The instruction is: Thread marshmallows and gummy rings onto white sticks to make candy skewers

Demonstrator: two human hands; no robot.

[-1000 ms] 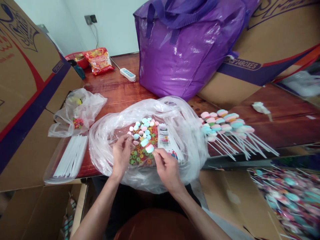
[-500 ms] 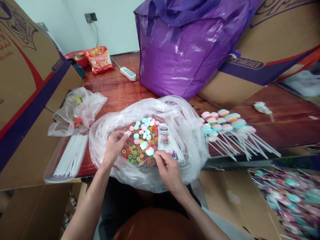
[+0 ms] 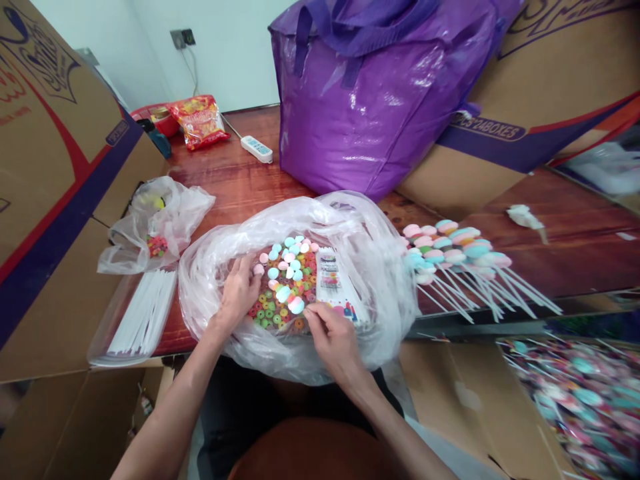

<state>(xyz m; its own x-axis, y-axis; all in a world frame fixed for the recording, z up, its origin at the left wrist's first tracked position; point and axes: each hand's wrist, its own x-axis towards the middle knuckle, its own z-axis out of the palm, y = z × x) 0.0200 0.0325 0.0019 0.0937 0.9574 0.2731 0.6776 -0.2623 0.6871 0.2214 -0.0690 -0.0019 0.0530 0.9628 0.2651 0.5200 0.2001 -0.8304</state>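
My right hand (image 3: 333, 333) is closed in a pinch at the lower end of a candy skewer (image 3: 296, 305). Pink, blue and white marshmallow pieces sit along it, with a coloured ring between; the stick itself is mostly hidden. At the left side of the open clear plastic bag (image 3: 205, 267), my left hand (image 3: 239, 293) has thumb and fingers closed around a pink marshmallow (image 3: 259, 269). Beneath both hands lie loose ring candies (image 3: 270, 313) in red, green, yellow and orange. Loose pink and blue marshmallows (image 3: 290, 257) rest on top of them, beside a printed white packet (image 3: 330, 277).
Finished candy skewers (image 3: 450, 250) are piled at the right. White sticks (image 3: 143, 313) lie in a clear tray at the left, below a small plastic bag (image 3: 175, 213). A purple bag (image 3: 380, 113) and large cartons (image 3: 65, 167) stand around. More skewers (image 3: 585, 400) fill a box lower right.
My left hand has turned, its fingers now pointing farther up, with the pink marshmallow at the thumb. The right hand and skewer have shifted slightly left.
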